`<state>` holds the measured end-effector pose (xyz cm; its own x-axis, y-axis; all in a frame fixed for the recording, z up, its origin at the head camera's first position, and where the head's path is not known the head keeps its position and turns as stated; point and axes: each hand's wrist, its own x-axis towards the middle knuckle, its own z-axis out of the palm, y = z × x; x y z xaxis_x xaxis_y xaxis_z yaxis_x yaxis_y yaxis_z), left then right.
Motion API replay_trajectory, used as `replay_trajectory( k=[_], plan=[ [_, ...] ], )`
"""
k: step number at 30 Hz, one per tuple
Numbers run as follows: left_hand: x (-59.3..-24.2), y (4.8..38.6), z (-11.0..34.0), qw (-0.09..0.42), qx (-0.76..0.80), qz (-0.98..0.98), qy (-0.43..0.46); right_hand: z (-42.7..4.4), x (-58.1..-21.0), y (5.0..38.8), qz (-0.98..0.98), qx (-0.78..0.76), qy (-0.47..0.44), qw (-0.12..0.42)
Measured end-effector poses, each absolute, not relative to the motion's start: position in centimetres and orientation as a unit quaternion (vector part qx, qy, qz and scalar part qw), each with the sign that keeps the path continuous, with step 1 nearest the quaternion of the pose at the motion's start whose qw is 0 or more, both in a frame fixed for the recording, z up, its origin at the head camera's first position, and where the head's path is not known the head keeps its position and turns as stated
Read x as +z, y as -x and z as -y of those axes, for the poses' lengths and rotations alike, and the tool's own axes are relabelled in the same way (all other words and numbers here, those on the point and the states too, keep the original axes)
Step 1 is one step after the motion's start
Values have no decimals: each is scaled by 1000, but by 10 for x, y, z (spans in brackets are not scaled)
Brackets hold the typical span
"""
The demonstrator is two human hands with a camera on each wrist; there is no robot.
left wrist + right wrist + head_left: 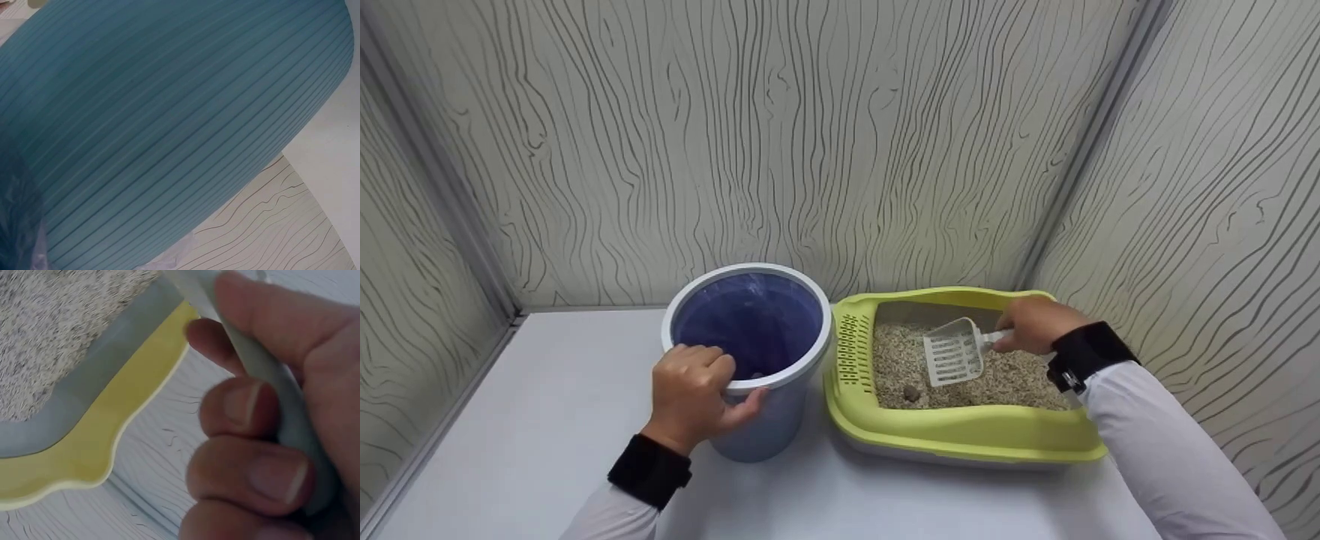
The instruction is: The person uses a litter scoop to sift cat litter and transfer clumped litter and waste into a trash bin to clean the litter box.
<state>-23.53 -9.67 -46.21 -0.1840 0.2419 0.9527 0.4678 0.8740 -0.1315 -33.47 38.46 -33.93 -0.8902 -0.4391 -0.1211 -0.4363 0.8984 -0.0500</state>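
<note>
My right hand [1039, 324] grips the handle of a pale slotted litter scoop [955, 356] above a yellow-rimmed litter box [960, 431]. In the right wrist view the fingers curl round the scoop's handle [264, 371]. Grainy litter [1020, 379] fills the box, and a dark clump [911, 392] lies on it near the front left. To the left stands a blue trash can [765, 427] with a pale rim. My left hand [690, 390] holds its near-left rim, thumb outside; the fingertips are hidden. The left wrist view shows the can's ribbed wall [180, 124].
Both containers stand side by side on a white table [562, 420]. Wood-grain patterned panels [780, 150] rise behind and at both sides. A dark blue bag [742, 319] lines the can.
</note>
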Motion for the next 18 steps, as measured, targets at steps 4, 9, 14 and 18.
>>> replay_trajectory(
  k=[4, 9, 14, 18],
  plan=[
    [-463, 235, 98, 597, -95, 762, 231, -380, -343, 340, -971, 12, 225, 75],
    [-464, 235, 99, 599, -95, 761, 229, -373, -350, 347, -971, 63, 223, 59],
    [-464, 236, 98, 594, -92, 766, 231, -367, -359, 352, -973, 72, 211, 62],
    [-463, 236, 98, 593, -94, 765, 232, -363, -367, 354, -972, 63, 219, 65]
  ],
)
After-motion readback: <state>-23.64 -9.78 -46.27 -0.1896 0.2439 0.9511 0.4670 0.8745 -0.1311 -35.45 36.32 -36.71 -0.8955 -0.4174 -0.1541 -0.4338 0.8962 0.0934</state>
